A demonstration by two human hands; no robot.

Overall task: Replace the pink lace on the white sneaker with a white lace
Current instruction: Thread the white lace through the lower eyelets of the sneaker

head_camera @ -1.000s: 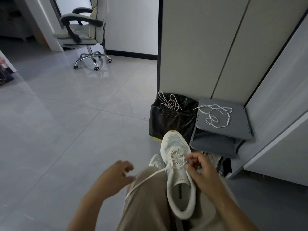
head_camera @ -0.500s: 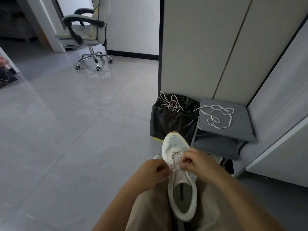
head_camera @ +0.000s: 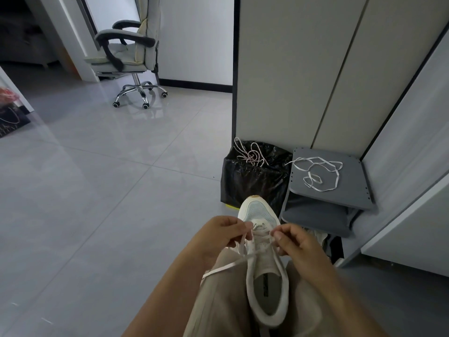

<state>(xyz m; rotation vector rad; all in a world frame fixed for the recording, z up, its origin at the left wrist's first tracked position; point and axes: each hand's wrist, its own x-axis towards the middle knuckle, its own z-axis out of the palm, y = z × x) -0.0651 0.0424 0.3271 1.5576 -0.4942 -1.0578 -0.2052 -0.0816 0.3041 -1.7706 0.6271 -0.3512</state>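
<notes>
On the person's lap (head_camera: 218, 302), the sneaker (head_camera: 266, 263) lay lengthwise between the thighs, toe pointing away and opening toward the body. A white lace (head_camera: 226, 266) crossed its upper eyelets, and one loose strand ran from there down and leftward over the left thigh. The left hand (head_camera: 221, 235) sat at the sneaker's left edge; its grip was narrow, thumb and forefinger pinching the lace just beside the eyelets. The right hand (head_camera: 298, 244) sat at the right edge, level with the other; its grip was narrow too, fingertips curled in on the lace at the eyelets on that side. Which eyelet each end passed through could not be told.

Beyond the toe stood a black bag (head_camera: 255, 186) on the floor (head_camera: 97, 190), with the pink lace (head_camera: 250, 154) lying tangled on top of it, well apart from the sneaker. Just right of the bag, a grey panel (head_camera: 352, 193) carried a spare lace (head_camera: 318, 173), white and loosely looped. Both stood against a pale cabinet (head_camera: 291, 69). Far off to the left, an office chair (head_camera: 128, 57) stood on the shiny tiles.
</notes>
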